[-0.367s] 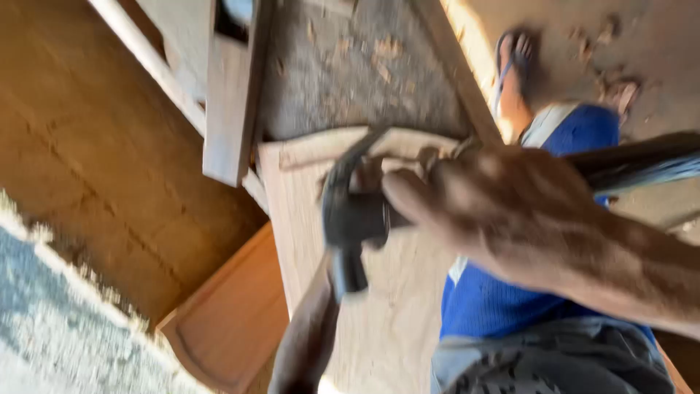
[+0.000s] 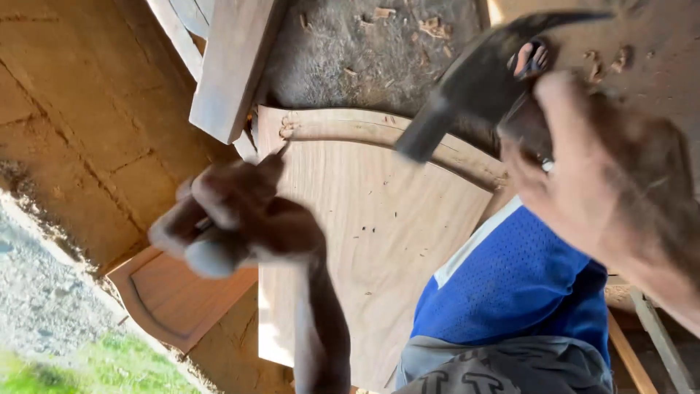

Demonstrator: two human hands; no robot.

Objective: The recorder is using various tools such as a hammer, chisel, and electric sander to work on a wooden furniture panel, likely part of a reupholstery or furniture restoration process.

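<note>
Raised since 0.4 s ago, the hammer (image 2: 474, 80) now sits above the arched wooden panel (image 2: 372, 219), gripped by my right hand (image 2: 605, 175). My left hand (image 2: 233, 219) pinches a chisel (image 2: 281, 152) on the panel's grooved upper-left corner. I judge carving unfinished; only 1 groove shows.

Rough woodworking shop, partly open to outdoors. Pale wood panel (image 2: 364, 241) with carved curved border at centre. Bare plank (image 2: 232, 66) at 11 o'clock. Wood chips (image 2: 430, 25) strewn on dusty floor (image 2: 350, 58) at 12 o'clock. Second, reddish carved panel (image 2: 175, 299) at 8 o'clock. Hammer (image 2: 474, 80) at 1 o'clock. Gravel (image 2: 44, 292) and grass (image 2: 87, 372) at 7 o'clock, sunlit.
</note>
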